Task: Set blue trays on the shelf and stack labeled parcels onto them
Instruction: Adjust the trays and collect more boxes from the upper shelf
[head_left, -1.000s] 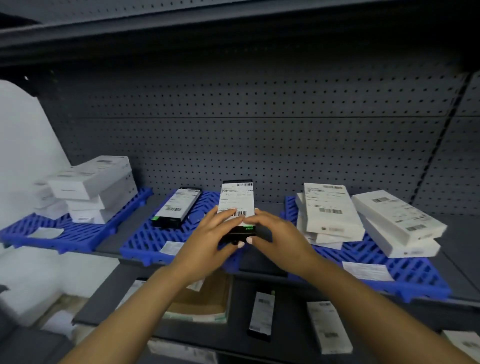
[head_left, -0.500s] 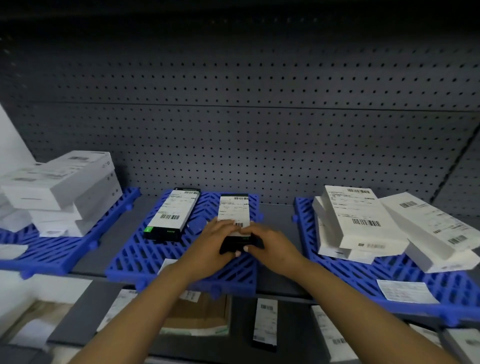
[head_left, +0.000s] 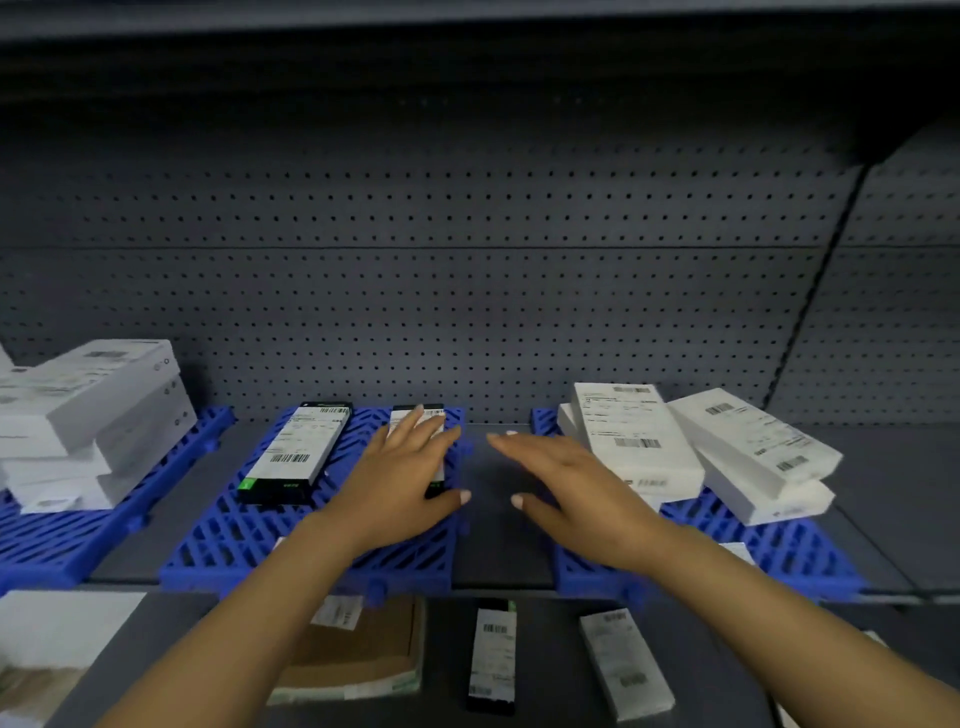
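1. middle blue tray (head_left: 249, 540): black labeled parcel (head_left: 292, 453) lies flat, a second parcel (head_left: 422, 415) beside it under the flat, open left hand (head_left: 402, 480).
2. right hand (head_left: 566, 483) hovers open, empty; placing looks done, fetch the next parcel.

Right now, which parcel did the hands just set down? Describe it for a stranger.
Find the middle blue tray on the shelf. Two black parcels lie there; it is the right one, mostly hidden beneath the open left hand, unlike its fully visible neighbour.
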